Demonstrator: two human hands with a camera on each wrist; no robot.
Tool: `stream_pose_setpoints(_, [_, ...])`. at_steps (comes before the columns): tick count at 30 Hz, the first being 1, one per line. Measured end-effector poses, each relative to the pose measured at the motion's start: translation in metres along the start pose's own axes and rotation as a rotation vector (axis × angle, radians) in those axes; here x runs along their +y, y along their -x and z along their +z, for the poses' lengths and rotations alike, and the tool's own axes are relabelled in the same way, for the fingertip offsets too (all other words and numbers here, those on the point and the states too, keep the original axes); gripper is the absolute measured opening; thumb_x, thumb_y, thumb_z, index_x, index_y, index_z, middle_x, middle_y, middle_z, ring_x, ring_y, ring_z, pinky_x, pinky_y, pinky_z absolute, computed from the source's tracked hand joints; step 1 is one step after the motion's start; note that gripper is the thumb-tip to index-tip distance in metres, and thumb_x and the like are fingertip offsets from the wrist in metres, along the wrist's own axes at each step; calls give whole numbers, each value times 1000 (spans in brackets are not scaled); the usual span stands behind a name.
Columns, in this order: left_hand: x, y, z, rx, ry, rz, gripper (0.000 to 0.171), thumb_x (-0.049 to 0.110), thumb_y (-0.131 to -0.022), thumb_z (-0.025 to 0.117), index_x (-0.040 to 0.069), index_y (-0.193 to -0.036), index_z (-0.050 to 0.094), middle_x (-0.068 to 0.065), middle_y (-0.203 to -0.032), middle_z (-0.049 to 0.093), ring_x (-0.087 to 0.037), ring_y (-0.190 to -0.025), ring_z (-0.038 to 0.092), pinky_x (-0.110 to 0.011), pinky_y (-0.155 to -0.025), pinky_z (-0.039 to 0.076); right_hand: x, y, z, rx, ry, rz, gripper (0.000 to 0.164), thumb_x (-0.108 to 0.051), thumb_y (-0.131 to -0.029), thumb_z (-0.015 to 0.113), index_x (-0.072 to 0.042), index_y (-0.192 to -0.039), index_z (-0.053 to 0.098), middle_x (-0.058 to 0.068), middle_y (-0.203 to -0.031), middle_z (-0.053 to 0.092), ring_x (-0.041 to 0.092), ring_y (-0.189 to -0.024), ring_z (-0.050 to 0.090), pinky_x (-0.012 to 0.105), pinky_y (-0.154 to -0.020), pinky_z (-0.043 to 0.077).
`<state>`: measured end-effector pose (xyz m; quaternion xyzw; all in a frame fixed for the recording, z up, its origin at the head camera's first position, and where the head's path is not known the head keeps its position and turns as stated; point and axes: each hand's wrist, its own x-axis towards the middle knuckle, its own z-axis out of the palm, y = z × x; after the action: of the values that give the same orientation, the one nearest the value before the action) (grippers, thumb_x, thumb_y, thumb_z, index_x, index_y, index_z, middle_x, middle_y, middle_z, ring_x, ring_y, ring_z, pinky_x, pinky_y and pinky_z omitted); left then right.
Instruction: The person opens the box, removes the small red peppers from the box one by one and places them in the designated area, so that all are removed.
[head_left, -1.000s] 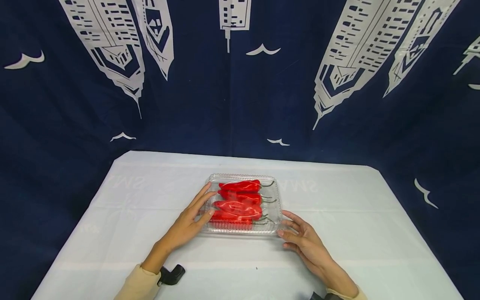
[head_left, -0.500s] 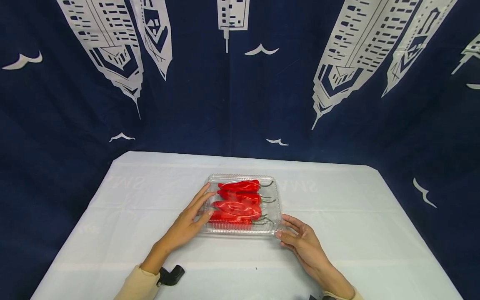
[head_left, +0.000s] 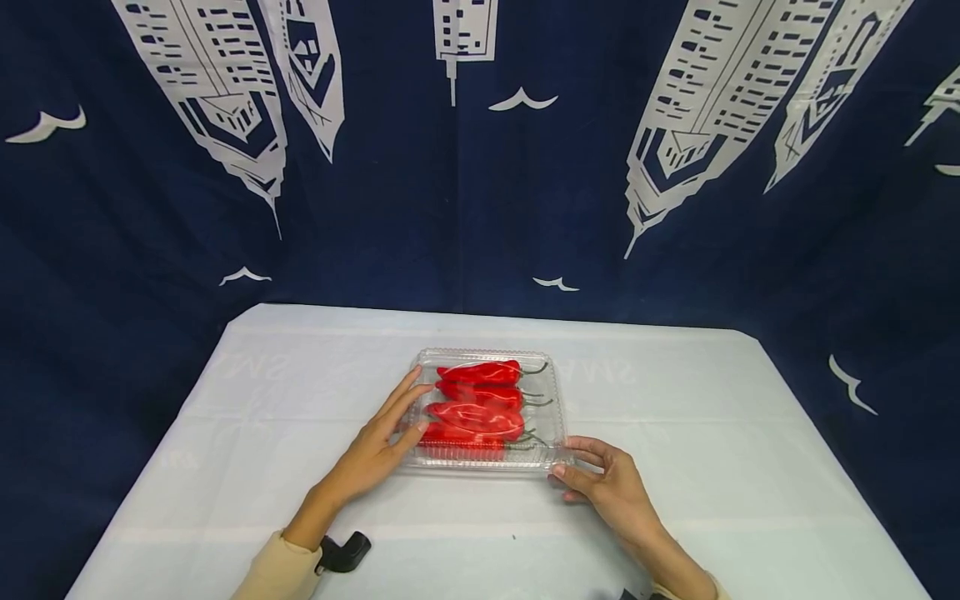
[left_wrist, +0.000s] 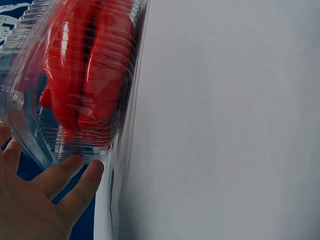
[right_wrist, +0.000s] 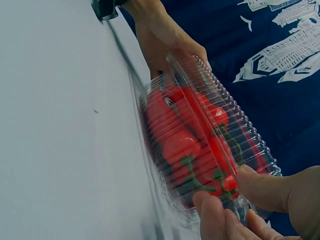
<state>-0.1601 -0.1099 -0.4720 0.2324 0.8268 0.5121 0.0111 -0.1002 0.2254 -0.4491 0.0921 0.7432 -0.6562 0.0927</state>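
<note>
Container [head_left: 480, 468] of clear plastic, its lid on, rests on the white tabletop [head_left: 450, 542] between two bare hands, and that placing is the relation any coming move seems to turn on. Its long axis runs from left to right, so each hand meets one short end. At the container's left end is the left hand [head_left: 371, 454], its fingers spread apart and touching the side without curling round it. At the container's near right corner is the right hand [head_left: 618, 492], thumb and fingers brought together on the rim in what looks like a light pinch. Neither is clearly nearer, since both reach the plastic; the right has the firmer hold. Inside the container, the red peppers [head_left: 480, 412] lie along the same axis, stems toward its right end and tips toward its left. The corner pinch probably gives the right hand better purchase, leaving the left to steady the opposite end.
</note>
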Motion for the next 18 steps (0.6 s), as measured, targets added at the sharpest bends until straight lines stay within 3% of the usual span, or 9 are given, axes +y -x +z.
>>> stream_pose_setpoints(4, [0,0,1,3,6,1,54,34,-102,56,24,-153,40,10,-168,13,-25,-154,19,-60,-107,43,-1,0,-3,-8,21,-2,52,-4,-84,79,8,-129,55,23,-124,63,28,-93,75,38,-75,62])
stream_pose_setpoints(10, [-1,1,1,-6,1,-14,55,34,-102,56,25,-153,40,10,-168,12,-25,-152,25,-54,-103,48,1,2,-5,-34,-5,10,54,-7,-87,76,9,-133,50,10,-103,67,29,-85,75,37,-72,62])
stream_pose_setpoints(18, [-1,0,0,-3,-5,0,54,33,-103,56,24,-154,40,8,-169,12,-27,-152,24,-55,-103,48,8,5,11,92,-90,14,50,-3,-87,75,3,-131,54,8,-105,65,24,-83,74,35,-70,62])
